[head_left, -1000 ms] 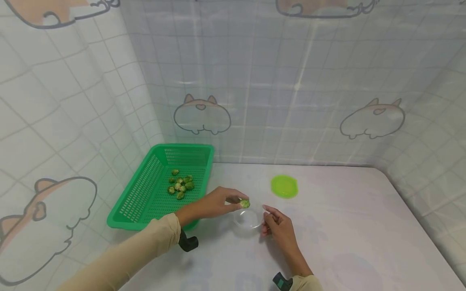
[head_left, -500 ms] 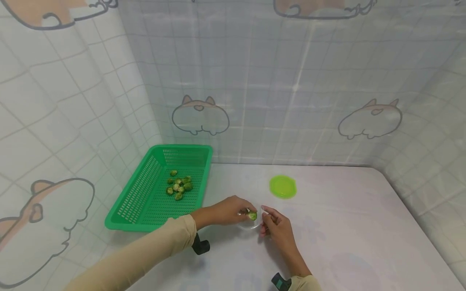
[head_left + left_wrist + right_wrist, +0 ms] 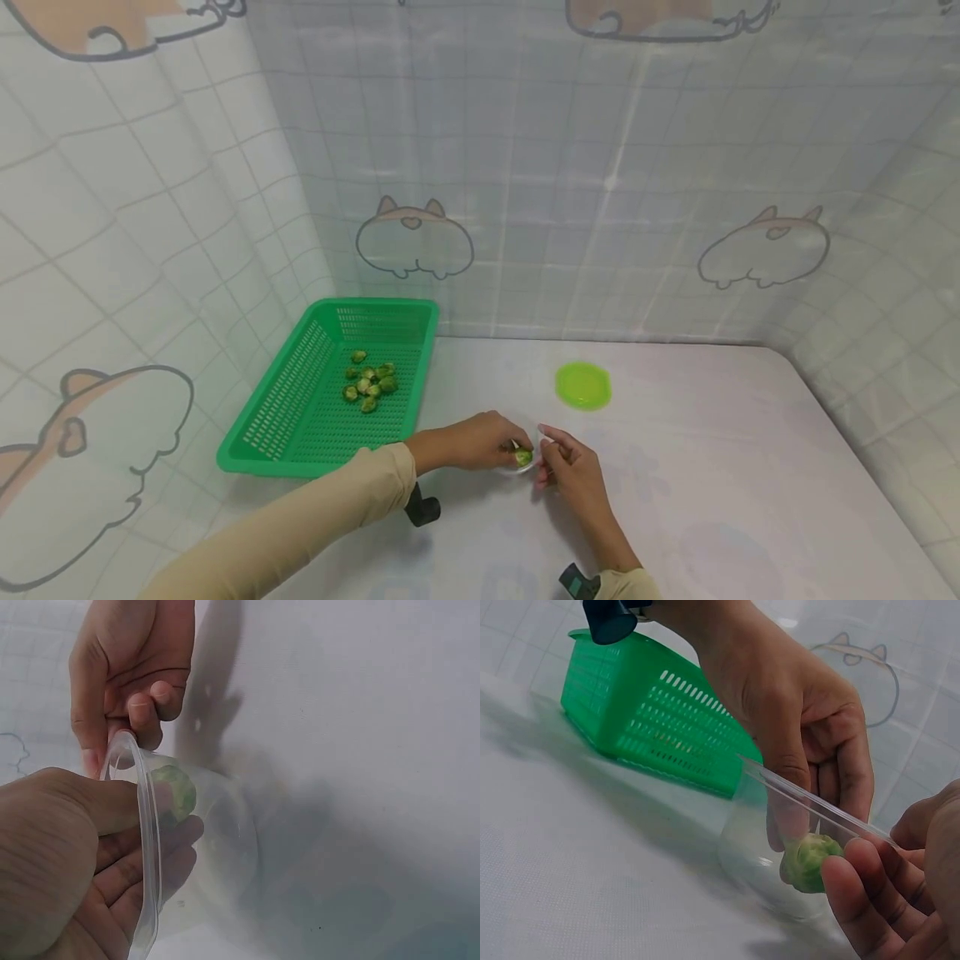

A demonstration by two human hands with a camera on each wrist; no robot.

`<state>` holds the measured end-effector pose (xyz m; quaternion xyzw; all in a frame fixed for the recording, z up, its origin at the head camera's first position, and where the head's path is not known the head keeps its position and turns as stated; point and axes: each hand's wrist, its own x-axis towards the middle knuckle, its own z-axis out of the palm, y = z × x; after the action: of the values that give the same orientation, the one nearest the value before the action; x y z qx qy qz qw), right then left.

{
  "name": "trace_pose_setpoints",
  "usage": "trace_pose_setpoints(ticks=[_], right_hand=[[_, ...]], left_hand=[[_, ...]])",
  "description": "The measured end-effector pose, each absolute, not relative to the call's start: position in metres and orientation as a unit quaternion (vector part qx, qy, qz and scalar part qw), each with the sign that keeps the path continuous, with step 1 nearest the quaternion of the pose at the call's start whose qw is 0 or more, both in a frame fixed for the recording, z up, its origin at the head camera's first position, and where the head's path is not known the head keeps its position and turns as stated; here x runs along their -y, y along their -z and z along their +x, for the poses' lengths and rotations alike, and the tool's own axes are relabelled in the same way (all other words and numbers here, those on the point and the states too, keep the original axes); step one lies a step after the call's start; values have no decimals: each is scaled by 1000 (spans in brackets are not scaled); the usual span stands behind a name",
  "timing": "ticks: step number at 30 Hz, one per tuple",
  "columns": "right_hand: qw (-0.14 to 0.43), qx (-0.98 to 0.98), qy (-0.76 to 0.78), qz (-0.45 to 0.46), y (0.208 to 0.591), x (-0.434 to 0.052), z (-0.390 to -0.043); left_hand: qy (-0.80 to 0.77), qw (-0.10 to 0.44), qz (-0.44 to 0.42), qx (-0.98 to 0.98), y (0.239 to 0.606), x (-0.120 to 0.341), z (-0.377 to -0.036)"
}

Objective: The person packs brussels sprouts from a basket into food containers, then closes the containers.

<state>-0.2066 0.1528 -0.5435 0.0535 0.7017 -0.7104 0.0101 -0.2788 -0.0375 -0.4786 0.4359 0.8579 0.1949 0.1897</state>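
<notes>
Change from earlier frames: the left hand (image 3: 472, 443) has come down from above the clear round plastic cup (image 3: 517, 463) to its mouth, and the small green Brussels sprout (image 3: 522, 457) has dropped from above the rim to inside it; the right hand (image 3: 572, 473) has stayed beside the cup.
Cup: it lies tipped on the white counter (image 3: 712, 483) between the two hands, its rim (image 3: 147, 847) turned toward the left hand.
Cup contents: one sprout, seen through the clear wall (image 3: 808, 862); whether it rests on the wall cannot be told.
Left hand: its fingertips (image 3: 838, 874) pinch the sprout just inside the rim, with the fingers curled round it.
Right hand: its thumb and curled fingers (image 3: 142, 720) pinch the cup's rim on the side away from the left hand.
Sprout relative to hands: at the left hand's fingertips and just beside the right hand's, with the cup wall between it and the right hand.
Green slotted plastic basket (image 3: 300, 417): it stands on the counter beyond the left forearm, well apart from the right hand.
Basket contents: a small heap of loose Brussels sprouts (image 3: 370, 385) near the middle of its floor.
Flat round lime-green lid (image 3: 583, 385): it lies on the counter beyond the right hand, apart from the cup.
</notes>
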Motion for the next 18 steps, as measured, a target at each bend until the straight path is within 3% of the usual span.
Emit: trace_pose_setpoints(ticks=[18], right_hand=[[14,-694,718,52,546,-152,-206]], left_hand=[[-166,184,435,-866,479,35,-273]])
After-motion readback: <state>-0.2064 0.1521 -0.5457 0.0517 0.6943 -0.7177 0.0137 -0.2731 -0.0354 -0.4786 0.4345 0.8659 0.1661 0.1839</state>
